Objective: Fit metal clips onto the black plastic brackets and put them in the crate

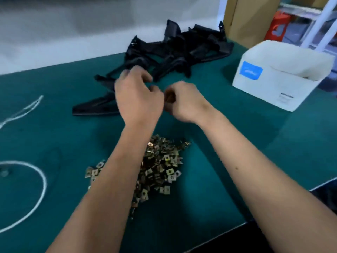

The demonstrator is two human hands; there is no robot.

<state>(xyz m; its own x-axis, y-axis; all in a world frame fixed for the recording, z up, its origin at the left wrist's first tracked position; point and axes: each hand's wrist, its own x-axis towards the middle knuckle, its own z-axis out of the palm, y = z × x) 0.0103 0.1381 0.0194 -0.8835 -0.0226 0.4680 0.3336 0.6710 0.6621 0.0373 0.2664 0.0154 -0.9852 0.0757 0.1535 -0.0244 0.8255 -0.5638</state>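
My left hand (136,95) hovers with curled fingers over the near end of a flat black plastic bracket (93,106) lying on the green table. Motion blur and the hand itself hide whether it grips the bracket. Just to its right, my right hand (184,103) is curled into a fist and pinches a small brownish metal clip (170,96). A heap of black brackets (178,50) lies beyond both hands. Near the front edge, a pile of metal clips (160,167) sits partly under my left forearm. No crate is in view.
A white cardboard box (280,77) with a blue label stands open at the right. White cord (42,181) loops across the left of the green table (228,143). Brown cartons (249,17) and a red stool (278,26) stand behind the table's far right.
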